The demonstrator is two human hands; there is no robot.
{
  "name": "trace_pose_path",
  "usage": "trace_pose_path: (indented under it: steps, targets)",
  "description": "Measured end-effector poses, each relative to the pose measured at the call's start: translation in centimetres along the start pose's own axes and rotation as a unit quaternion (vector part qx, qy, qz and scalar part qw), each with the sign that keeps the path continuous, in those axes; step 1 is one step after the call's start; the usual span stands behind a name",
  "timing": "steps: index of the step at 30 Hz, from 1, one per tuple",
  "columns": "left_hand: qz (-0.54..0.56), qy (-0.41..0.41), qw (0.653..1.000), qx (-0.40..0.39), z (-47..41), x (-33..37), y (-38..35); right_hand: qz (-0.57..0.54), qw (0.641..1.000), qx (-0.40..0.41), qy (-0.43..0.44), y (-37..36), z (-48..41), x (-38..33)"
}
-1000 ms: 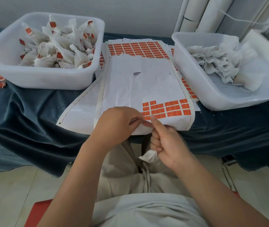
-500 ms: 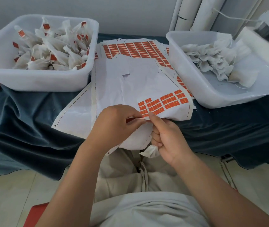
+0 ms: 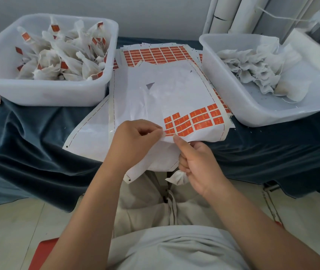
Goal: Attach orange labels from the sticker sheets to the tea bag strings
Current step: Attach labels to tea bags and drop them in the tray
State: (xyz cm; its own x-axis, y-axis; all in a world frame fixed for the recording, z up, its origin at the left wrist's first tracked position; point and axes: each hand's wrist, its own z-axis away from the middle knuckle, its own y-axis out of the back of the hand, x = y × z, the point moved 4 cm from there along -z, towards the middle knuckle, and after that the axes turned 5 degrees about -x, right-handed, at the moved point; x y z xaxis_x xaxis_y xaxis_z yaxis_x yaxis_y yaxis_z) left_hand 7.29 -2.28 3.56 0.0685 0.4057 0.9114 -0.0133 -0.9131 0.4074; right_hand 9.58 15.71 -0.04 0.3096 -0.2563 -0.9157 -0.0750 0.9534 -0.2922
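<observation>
My left grip point(image 3: 135, 141) pinches the near edge of the sticker sheet point(image 3: 151, 98) at the lower left corner of its block of orange labels point(image 3: 194, 120), just below the centre of the frame; whether a label is lifted there I cannot tell. My right grip point(image 3: 198, 166) is clenched round a tea bag point(image 3: 176, 178), thumb up against the sheet's edge. The sheet droops off the desk point(image 3: 28, 137). Upper left, a tub point(image 3: 48, 98) holds labelled bags; upper right, another tub point(image 3: 256, 115) holds plain ones.
</observation>
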Motion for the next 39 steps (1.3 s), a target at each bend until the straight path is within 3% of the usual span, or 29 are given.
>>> trace_pose_path:
  steps: [3, 6, 8, 10, 12, 14, 16, 18, 22, 29, 32, 35, 39]
  targets:
    - [-0.028, 0.005, 0.993, 0.111, 0.1, 0.4, 0.7, -0.037, 0.999, 0.004, -0.003, 0.2, -0.2, 0.3]
    - [0.035, 0.008, 0.984, 0.177, 0.3, 0.7, 2.0, -0.009, 0.999, -0.019, -0.032, 0.4, 0.0, 0.3]
    - [0.116, 0.028, 0.973, 0.197, 0.4, 0.7, 2.7, 0.066, 0.988, -0.103, -0.095, 0.1, 0.5, 0.1]
    - [0.220, 0.059, 0.954, 0.192, 0.6, 0.8, 2.8, 0.171, 0.943, -0.235, -0.164, -0.8, 1.6, -0.1]
    - [0.299, 0.087, 0.935, 0.172, 1.0, 1.4, 2.3, 0.213, 0.906, -0.316, -0.183, -1.6, 2.8, -0.7]
    - [0.309, 0.091, 0.933, 0.159, 1.5, 2.4, 1.7, 0.175, 0.932, -0.286, -0.135, -2.5, 3.2, -1.9]
    - [0.305, 0.072, 0.938, 0.147, 2.1, 3.6, 1.0, 0.171, 0.971, -0.165, -0.022, -2.7, 3.2, -3.8]
    - [0.293, 0.043, 0.948, 0.117, 2.7, 4.7, -0.2, 0.205, 0.975, -0.058, 0.068, -2.4, 3.5, -5.6]
    - [0.287, 0.010, 0.955, 0.077, 3.7, 6.1, -2.5, 0.208, 0.969, -0.008, 0.136, -2.2, 4.3, -7.0]
    - [0.367, 0.099, 0.925, -0.004, 2.8, 4.7, -2.9, 0.306, 0.944, -0.062, 0.109, -0.5, 3.8, -8.7]
    - [0.313, 0.075, 0.946, -0.043, 2.6, 4.8, -2.3, 0.357, 0.926, -0.051, 0.111, 0.3, 3.4, -8.9]
    - [0.232, 0.060, 0.971, -0.002, 2.7, 4.3, -1.6, 0.382, 0.917, -0.064, 0.092, 0.5, 3.1, -8.9]
    - [0.285, 0.094, 0.950, 0.088, 2.6, 3.6, -1.2, 0.314, 0.938, -0.150, -0.003, 0.8, 3.1, -8.4]
